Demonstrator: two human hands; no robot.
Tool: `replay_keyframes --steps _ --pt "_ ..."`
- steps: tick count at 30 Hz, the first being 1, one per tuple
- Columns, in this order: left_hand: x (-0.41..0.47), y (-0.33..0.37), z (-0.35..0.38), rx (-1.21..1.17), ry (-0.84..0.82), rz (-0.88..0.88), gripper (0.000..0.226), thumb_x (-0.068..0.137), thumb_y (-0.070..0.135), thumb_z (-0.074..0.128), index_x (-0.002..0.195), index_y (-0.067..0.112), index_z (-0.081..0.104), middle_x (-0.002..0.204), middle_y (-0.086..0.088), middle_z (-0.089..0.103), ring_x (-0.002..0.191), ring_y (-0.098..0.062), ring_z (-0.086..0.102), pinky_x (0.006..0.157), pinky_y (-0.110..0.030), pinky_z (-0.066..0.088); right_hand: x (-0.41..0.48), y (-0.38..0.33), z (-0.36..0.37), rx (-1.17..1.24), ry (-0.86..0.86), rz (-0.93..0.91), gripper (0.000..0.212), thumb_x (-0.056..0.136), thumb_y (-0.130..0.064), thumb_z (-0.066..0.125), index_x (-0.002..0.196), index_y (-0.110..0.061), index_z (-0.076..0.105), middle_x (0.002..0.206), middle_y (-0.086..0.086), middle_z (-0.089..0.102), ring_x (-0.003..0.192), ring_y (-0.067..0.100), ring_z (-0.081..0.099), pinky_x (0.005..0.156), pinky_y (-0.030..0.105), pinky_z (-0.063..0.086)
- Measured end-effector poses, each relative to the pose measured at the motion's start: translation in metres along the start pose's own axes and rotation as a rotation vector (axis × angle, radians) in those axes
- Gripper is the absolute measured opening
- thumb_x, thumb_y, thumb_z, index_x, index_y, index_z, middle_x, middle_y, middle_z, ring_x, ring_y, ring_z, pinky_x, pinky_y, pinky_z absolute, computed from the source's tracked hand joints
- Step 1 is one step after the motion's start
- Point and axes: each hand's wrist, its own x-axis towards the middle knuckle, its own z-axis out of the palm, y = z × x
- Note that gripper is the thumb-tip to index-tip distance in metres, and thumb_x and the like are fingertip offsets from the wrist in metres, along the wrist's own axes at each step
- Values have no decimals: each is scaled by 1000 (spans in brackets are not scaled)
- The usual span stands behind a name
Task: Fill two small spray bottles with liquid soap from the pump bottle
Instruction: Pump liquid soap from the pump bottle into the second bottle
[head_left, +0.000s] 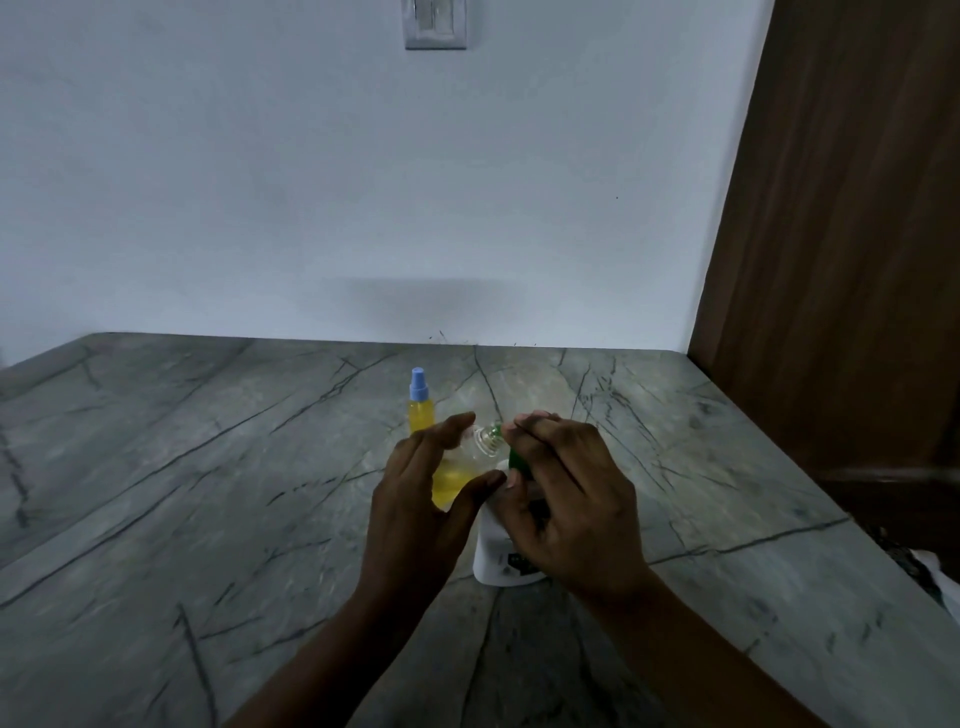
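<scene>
Your left hand holds the open spray bottle tilted, neck toward 2 o'clock, at the green top your right hand pinches above the pump bottle. Let that narrow neck drift and soap will likely spill onto the counter.

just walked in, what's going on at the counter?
A person's left hand holds a small clear spray bottle, part full of yellow liquid, tilted, its neck open. The right hand pinches a green spray cap beside that neck, above the white pump bottle on the grey marble counter. A second small bottle, yellow-filled with a blue spray cap, stands capped behind them.
</scene>
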Motion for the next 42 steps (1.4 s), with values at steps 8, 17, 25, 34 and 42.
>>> replay_keyframes --steps 8,17,25,34,42 --pt "0 -1 0 0 -3 4 50 73 41 62 119 30 49 106 12 54 94 1 51 77 -3 39 3 0 -3 -27 -30 1 30 82 -16 57 103 4 67 101 15 66 103 20 54 95 16 37" --pt "3 6 -1 -17 25 24 50 74 36 68 120 23 52 108 8 55 93 -6 55 74 -14 42 5 0 -8 8 -34 -17 35 99 -28 35 118 -4 52 116 9 51 111 22 50 102 20 35" --pt "4 5 0 -20 22 15 52 74 43 66 120 26 50 106 8 56 92 -12 57 74 -19 45 7 0 -5 -18 -53 21 35 86 -21 51 111 1 61 114 8 50 107 22 50 96 18 36" --pt "0 1 1 -28 13 2 49 75 39 66 120 31 48 107 11 55 93 -5 56 74 -17 45 -3 -1 1 16 -31 30 35 86 -20 52 117 -4 51 117 9 49 109 22 50 102 16 31" --pt "-1 1 2 -3 9 -8 49 73 38 63 119 32 47 105 13 54 92 -3 54 73 -11 39 -5 -2 2 12 -30 24 33 87 -19 52 112 1 59 109 16 61 108 22 52 101 20 36"
